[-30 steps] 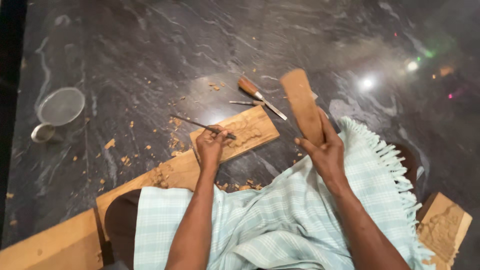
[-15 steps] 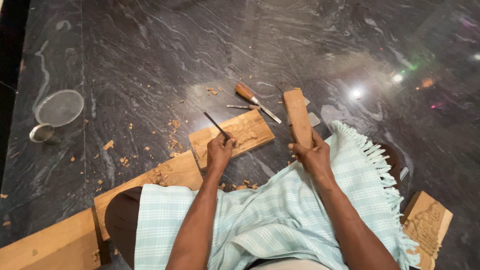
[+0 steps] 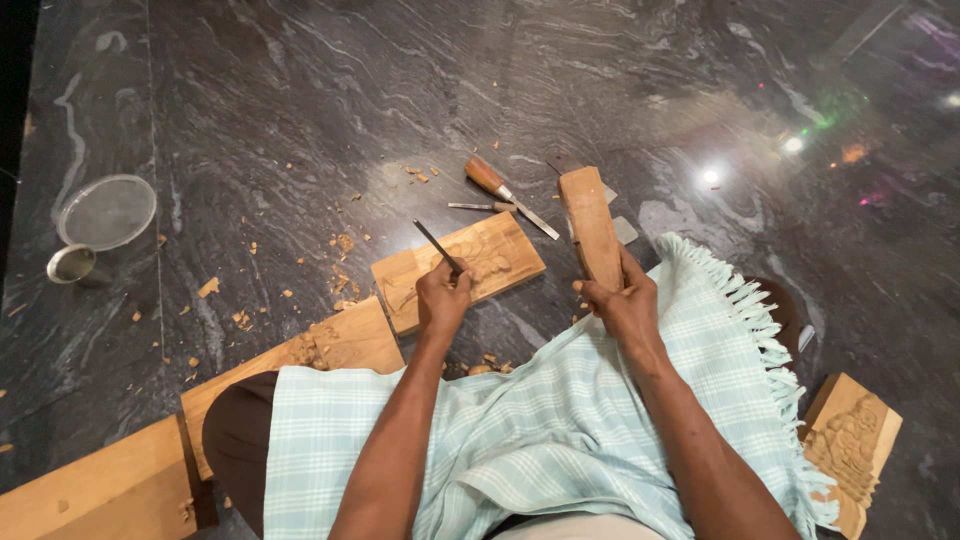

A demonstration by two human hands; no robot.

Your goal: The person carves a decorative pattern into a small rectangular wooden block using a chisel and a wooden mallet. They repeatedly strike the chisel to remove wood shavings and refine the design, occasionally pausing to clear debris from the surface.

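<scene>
Hands grip tools: left hand holds a thin chisel on the carved wooden panel, right hand clasps a wooden mallet.

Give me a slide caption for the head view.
Left hand holds thin metal chisel on carved wooden panel; right hand grips flat wooden mallet.

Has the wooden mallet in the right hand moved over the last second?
Yes. The wooden mallet has swung from tilted to more upright, judged against the wooden-handled chisel lying on the floor.
</scene>
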